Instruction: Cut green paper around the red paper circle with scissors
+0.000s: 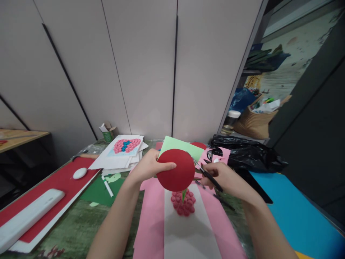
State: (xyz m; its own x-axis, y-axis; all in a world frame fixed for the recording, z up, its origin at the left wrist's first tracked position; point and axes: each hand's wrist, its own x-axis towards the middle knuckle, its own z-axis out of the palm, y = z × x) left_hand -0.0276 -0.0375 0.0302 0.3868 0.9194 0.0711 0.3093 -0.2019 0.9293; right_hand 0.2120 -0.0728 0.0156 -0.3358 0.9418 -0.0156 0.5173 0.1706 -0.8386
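Observation:
My left hand (151, 165) holds a red paper disc (178, 176) together with a light green sheet (179, 144) behind it, the thumb lying on the disc's front. My right hand (215, 176) grips black-handled scissors (208, 176), whose blades point up and left at the disc's right edge, over the green sheet. Whether the blades touch the paper is too small to tell. Below the disc, a round cluster of pink paper rosettes (184, 207) with a green strip lies on a white sheet (190, 237) over pink paper (151, 223).
At left are a red sheet (67, 180), a white device (29, 216), a white mouse (80, 173), a white marker (107, 186) on dark green paper (94, 194), and stacked artwork (126, 147). At right, a black plastic bag (250, 156) and blue sheet (293, 212).

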